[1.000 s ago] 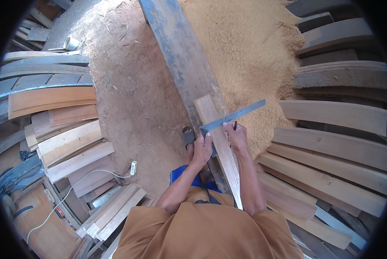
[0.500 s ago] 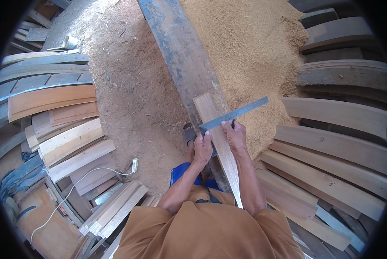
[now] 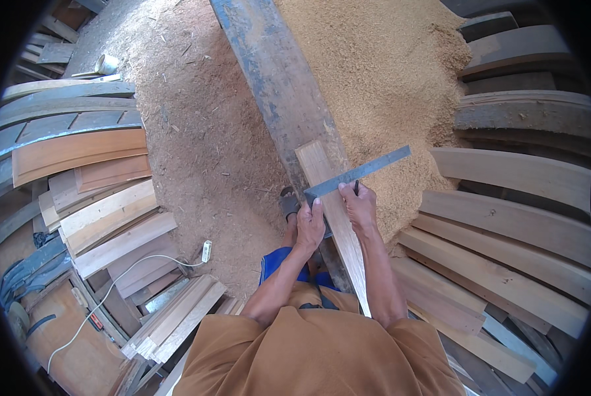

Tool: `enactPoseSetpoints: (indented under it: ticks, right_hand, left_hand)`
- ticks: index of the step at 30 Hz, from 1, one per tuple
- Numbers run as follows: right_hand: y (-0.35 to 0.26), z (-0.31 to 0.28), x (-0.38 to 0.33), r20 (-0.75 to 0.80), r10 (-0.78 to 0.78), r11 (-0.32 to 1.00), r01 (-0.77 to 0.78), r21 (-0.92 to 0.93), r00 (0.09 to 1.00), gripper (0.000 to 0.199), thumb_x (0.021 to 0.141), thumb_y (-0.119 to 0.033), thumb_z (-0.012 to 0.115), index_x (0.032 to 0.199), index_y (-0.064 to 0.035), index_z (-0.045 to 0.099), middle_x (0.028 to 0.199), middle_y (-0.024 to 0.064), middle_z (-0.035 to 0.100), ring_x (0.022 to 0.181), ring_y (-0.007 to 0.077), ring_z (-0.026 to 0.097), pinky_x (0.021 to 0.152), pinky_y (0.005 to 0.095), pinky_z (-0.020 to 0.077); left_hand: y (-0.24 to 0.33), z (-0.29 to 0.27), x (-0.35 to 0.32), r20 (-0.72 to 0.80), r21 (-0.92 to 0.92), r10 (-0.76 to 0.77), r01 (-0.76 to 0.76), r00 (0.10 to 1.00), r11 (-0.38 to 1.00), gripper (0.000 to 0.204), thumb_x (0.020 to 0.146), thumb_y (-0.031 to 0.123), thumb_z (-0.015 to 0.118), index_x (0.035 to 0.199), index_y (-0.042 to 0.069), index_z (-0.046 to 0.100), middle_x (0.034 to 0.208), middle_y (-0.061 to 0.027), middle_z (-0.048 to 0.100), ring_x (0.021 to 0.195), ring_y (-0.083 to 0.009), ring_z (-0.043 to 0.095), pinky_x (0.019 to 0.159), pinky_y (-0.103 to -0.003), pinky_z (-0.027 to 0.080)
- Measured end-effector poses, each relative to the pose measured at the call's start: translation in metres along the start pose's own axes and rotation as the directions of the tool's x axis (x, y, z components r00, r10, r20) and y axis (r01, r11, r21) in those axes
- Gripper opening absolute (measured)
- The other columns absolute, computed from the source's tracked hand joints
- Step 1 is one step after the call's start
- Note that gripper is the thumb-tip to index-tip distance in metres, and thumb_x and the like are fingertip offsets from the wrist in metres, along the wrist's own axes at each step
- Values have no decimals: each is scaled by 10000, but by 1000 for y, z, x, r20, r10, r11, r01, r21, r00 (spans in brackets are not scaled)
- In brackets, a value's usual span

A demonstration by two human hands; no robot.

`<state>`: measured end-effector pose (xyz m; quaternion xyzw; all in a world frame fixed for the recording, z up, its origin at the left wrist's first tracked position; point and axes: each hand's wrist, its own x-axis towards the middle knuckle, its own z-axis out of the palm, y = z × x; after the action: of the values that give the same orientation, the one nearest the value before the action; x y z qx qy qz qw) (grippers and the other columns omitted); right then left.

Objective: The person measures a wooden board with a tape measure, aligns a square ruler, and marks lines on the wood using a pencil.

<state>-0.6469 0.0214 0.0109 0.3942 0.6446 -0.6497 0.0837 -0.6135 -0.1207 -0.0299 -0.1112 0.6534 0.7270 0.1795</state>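
A pale wooden board (image 3: 339, 214) lies lengthwise on a long worn bench plank (image 3: 289, 99) with flaking blue paint. Across the board rests a metal try square (image 3: 374, 167), its blade pointing up and to the right. My left hand (image 3: 309, 223) is closed round the square's stock at the board's left edge, thumb uppermost. At the right edge my right hand (image 3: 360, 206) is closed on a dark pencil (image 3: 356, 187), which stands up between the fingers. That hand also touches the board and lies just below the blade. The pencil's tip is hidden.
A sawdust heap (image 3: 374, 72) spreads right of the bench. Stacked planks (image 3: 506, 218) line the right side, and more boards (image 3: 110, 211) are piled at left. A white cable (image 3: 120, 277) with a socket end (image 3: 206, 252) lies over the left pile. A sandalled foot (image 3: 288, 203) stands beside the bench.
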Motion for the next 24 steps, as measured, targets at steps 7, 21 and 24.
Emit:
enactPoseSetpoints:
  ticks: [7, 21, 24]
  right_hand:
    - [-10, 2, -4, 1, 18, 1000, -18, -18, 1000, 220, 929, -202, 728, 783, -53, 660, 696, -54, 558, 623, 48, 449, 568, 261, 367]
    - [-8, 2, -3, 9, 27, 1000, -27, 14, 1000, 213, 928, -199, 734, 790, -55, 660, 688, -57, 551, 619, 46, 441, 565, 258, 364]
    - [-8, 0, -2, 15, 34, 999, -34, 2, 999, 207, 929, -192, 736, 790, -59, 659, 688, -58, 551, 618, 45, 440, 565, 253, 365]
  left_hand:
    - [-6, -3, 2, -6, 15, -35, 35, 999, 999, 372, 1126, 278, 434, 1321, -1, 585, 1223, -41, 675, 1106, -110, 592, 1001, -300, 468]
    - [-11, -4, 2, -1, 49, 21, -21, 1000, 999, 392, 1127, 289, 430, 1351, -3, 565, 1259, -57, 668, 1142, -117, 584, 1016, -303, 463]
    - [1, -2, 1, 5, 53, 0, 0, 1000, 999, 399, 1126, 296, 429, 1353, -4, 564, 1253, -62, 671, 1140, -125, 587, 1017, -307, 463]
